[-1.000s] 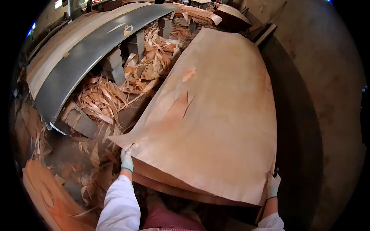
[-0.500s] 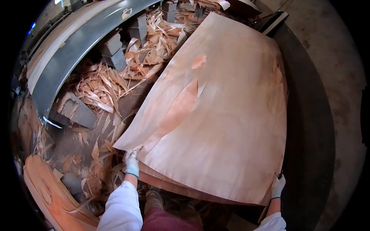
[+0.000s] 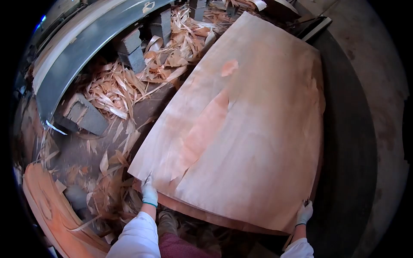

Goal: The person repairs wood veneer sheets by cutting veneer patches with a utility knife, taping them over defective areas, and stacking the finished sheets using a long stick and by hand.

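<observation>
A large sheet of thin wood veneer (image 3: pixel 258 142) lies over a stack of similar sheets (image 3: pixel 206 216) in front of me. A long split runs through its left part, and the orange layer below (image 3: pixel 201 137) shows through. My left hand (image 3: pixel 149 191), in a pale glove, is closed on the near edge by the left corner. At the near right corner, my right hand (image 3: pixel 304 213), also gloved, is closed at the sheet's edge. A small dark thing (image 3: pixel 306 201) shows at its fingers, too small to name.
Wood shavings (image 3: pixel 114 88) and concrete blocks (image 3: pixel 86 114) lie to the left, beside a long curved dark panel (image 3: pixel 81 62). Orange wood pieces (image 3: pixel 51 210) lie at the lower left. A dark surface (image 3: pixel 348 142) borders the stack on the right.
Both hands have moved slightly towards me, the right one also a little left. The sheet's near left corner has come nearer, and the split shows wider at its near end.
</observation>
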Available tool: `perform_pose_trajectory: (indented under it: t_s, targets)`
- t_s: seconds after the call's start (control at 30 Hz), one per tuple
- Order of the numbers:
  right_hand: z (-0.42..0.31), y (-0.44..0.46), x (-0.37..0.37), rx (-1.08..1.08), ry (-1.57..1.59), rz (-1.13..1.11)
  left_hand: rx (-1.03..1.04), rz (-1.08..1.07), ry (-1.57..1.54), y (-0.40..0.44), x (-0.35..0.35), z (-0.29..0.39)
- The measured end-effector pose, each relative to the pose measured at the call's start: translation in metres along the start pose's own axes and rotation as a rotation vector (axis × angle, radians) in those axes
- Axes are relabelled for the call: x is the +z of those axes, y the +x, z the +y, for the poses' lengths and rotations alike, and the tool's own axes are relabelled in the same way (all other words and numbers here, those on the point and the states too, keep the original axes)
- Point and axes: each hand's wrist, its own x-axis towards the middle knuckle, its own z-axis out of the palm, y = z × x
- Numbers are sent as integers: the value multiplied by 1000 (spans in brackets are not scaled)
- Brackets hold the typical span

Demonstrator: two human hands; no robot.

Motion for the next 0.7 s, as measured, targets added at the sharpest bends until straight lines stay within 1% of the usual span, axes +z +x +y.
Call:
perform_pose_trajectory:
  t_s: [0.1,0.13,0.17,0.27,0.3,0.33,0.37,0.4,0.43,0.5,0.53,0.57,0.6,0.67,0.7]
  targets:
    - [14,1,8,7,-29,-4,-59,-9,30,0,-7,-1]
    - [7,2,7,-17,-69,3,29,-21,144,16,-14,-18]
    - [7,-3,7,-44,-121,-9,12,-42,181,22,-22,-22]
    - [21,11,16,-63,-328,-69,-184,-78,161,24,-28,-30]
    - [46,24,24,-137,-252,-103,-242,-70,146,28,-27,-33]
    - [47,26,26,-61,-335,-147,-300,-52,136,29,-30,-38]
    - [55,29,33,-98,-364,-152,-340,-27,137,34,-32,-42]
    - [26,15,24,13,-462,-212,-364,-38,159,37,-35,-48]
    - [62,38,41,-69,-445,-193,-383,-59,181,39,-37,-51]
    - [50,39,36,-70,-532,-220,-445,79,201,39,-25,-49]
    - [60,46,47,-108,-591,-205,-416,85,202,45,-28,-59]
    - [84,60,61,-145,-651,-187,-408,112,240,48,-28,-60]
    - [91,64,63,-179,-714,-165,-403,136,278,49,-24,-57]
    - [107,73,71,-133,-752,-206,-405,182,328,46,-20,-56]
    - [112,78,74,-108,-769,-226,-417,173,349,43,-17,-53]
